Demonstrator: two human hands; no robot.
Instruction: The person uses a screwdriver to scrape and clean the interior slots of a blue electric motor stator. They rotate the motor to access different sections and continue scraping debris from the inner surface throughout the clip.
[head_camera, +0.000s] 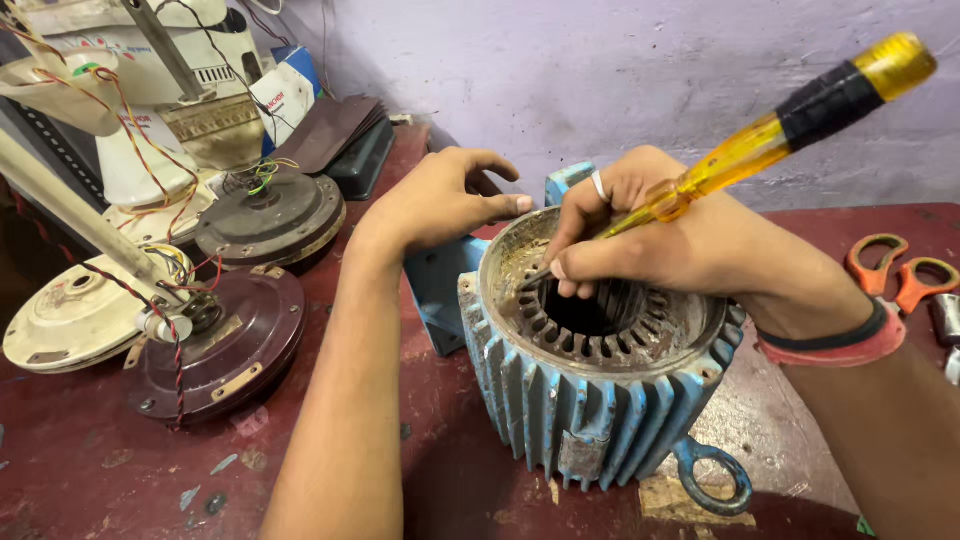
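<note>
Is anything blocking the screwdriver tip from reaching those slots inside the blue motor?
Nothing visible does. The right hand holds the screwdriver with its tip at the stator slots in the open motor housing.

1. Even, fairly bright light fills the scene, with colours warm and saturated.
2. Soft shadows lie under the blue motor housing (590, 390).
3. Glare glints on the yellow screwdriver handle (800, 110).
4. Wide-angle distortion stretches the edges; focus stays mostly sharp.

Left hand (440, 200) is resting palm-down at the far rim of the blue motor housing (590, 400), fingers loosely curled. Right hand (660, 235) is hovering over the housing's open bore, fingers pinching a screwdriver (740, 160), wrist bent.
</note>
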